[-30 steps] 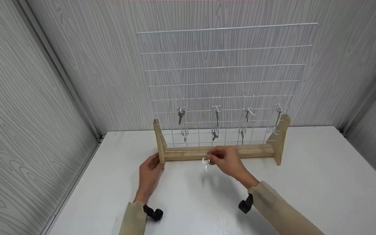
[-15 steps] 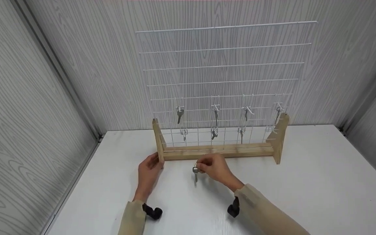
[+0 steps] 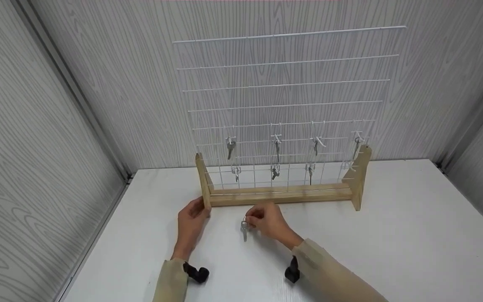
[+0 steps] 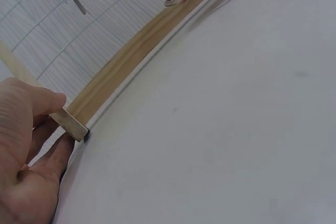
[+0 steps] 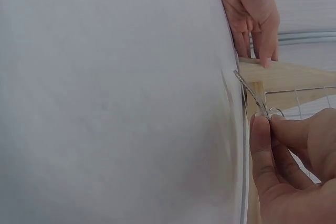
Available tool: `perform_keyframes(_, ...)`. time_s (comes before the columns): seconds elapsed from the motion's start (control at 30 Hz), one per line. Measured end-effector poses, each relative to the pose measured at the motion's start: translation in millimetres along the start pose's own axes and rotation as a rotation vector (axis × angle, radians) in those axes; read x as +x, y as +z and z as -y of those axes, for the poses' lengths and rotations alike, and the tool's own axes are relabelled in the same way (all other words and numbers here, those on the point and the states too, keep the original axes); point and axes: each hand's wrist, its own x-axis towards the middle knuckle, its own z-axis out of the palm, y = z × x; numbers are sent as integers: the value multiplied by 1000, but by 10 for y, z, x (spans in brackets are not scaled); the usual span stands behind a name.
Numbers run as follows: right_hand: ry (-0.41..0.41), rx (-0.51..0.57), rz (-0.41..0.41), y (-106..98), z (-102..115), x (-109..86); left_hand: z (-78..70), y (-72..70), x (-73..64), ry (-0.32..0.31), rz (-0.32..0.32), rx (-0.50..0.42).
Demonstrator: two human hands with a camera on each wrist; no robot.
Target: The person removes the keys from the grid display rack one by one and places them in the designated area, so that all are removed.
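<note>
My right hand (image 3: 270, 221) pinches a silver key (image 3: 244, 231) by its small ring, and the key hangs down in front of the stand. The right wrist view shows the key (image 5: 252, 92) jutting out past the thumb and fingertips. At the left end, my left hand (image 3: 191, 226) holds the wooden side piece (image 4: 73, 125) of the rack stand (image 3: 283, 197), thumb on one face and fingers on the other. White wire grid rises from the stand's wooden base. Several keys hang from hooks on it, including one at upper left (image 3: 231, 149).
A white hook (image 3: 349, 166) at the lower right of the grid shows no key on it. The stand's right side piece (image 3: 359, 176) stands upright on the white table (image 3: 413, 235). Grey wood-patterned panels (image 3: 78, 126) enclose the back and sides.
My right hand has moved left and toward me with the key, away from the stand's base. The left hand keeps its place on the side piece. The camera view has shifted slightly.
</note>
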Motion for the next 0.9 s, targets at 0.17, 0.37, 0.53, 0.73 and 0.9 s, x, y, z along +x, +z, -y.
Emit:
perform_keyframes(0.17, -9, -15, 6, 47, -8, 6, 5, -10, -9, 5, 4, -12)
perform_keyframes(0.37, -38, -74, -7, 90, -34, 38, 12, -10, -5, 9, 6, -20)
perform_keyframes(0.53, -63, -139, -8, 97, -22, 45, 7, 3, -4, 8, 7, -26)
perform_keyframes(0.73, -81, -182, -4, 106, -2, 45, 7, 0, 0, 10, 6, -43)
perform_keyframes(0.9, -63, -192, -5, 113, 10, 34, 7, -5, -5, 15, 9, -44)
